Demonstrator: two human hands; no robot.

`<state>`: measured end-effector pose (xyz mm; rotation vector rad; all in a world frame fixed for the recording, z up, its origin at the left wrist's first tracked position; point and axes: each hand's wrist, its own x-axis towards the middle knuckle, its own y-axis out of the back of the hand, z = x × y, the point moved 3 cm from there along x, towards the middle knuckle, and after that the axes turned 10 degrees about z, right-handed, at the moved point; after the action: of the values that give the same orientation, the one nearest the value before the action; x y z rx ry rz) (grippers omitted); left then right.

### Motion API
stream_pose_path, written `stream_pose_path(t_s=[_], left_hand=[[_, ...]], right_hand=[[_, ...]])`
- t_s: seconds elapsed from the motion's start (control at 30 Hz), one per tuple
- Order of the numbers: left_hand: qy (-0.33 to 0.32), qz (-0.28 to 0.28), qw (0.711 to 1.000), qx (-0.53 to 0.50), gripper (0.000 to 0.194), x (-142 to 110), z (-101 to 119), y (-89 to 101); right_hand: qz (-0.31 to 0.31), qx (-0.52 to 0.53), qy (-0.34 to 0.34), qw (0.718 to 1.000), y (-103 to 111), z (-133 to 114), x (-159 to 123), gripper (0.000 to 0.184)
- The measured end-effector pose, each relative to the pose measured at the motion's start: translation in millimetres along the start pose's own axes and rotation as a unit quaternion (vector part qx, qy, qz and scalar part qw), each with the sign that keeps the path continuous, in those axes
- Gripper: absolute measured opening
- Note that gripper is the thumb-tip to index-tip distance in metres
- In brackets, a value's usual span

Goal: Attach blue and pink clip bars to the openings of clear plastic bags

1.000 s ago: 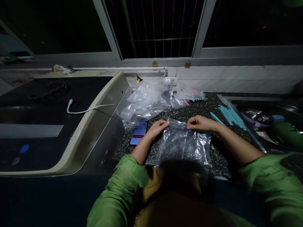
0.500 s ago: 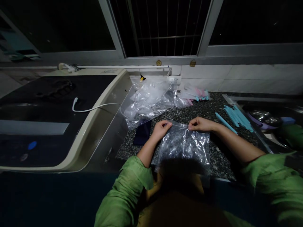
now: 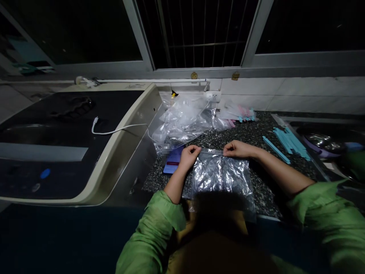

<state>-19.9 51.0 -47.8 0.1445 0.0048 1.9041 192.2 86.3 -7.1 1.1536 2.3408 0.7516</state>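
A clear plastic bag (image 3: 221,173) lies flat on the speckled counter in front of me, its surface wrinkled and shiny. My left hand (image 3: 189,156) pinches the upper left corner of the bag between thumb and fingertips. On the top edge, further right, my right hand (image 3: 237,148) has the same kind of pinch hold. A pale strip runs along that edge between the two hands. The bag's near end falls in dark shadow. Just left of my left hand lies a phone (image 3: 172,161) with its screen lit.
A heap of clear plastic bags (image 3: 185,118) sits at the back by a wall socket (image 3: 213,96). Light blue strips (image 3: 290,142) lie to the right, beside a sink area with a metal bowl (image 3: 323,141). A washing machine (image 3: 114,167) with a white cable (image 3: 114,131) stands left.
The phone's screen has gone from dark to lit. My right hand has shifted slightly left along the bag's top edge, closer to my left hand. The view has moved a little.
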Motion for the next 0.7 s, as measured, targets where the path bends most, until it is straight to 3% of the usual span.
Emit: stream_pose_path(t_s=[0.4, 0.7], left_hand=[[-0.02, -0.036, 0.999, -0.022, 0.012, -11.7, 7.3, -10.0], [0.006, -0.082, 0.996, -0.018, 0.012, -12.1, 4.8, -15.3]], right_hand=[[-0.013, 0.087, -0.004, 0.996, -24.9, -22.3, 18.2, 0.039], [0.002, 0.078, 0.025, 0.997, -25.8, -26.2, 16.5, 0.037]])
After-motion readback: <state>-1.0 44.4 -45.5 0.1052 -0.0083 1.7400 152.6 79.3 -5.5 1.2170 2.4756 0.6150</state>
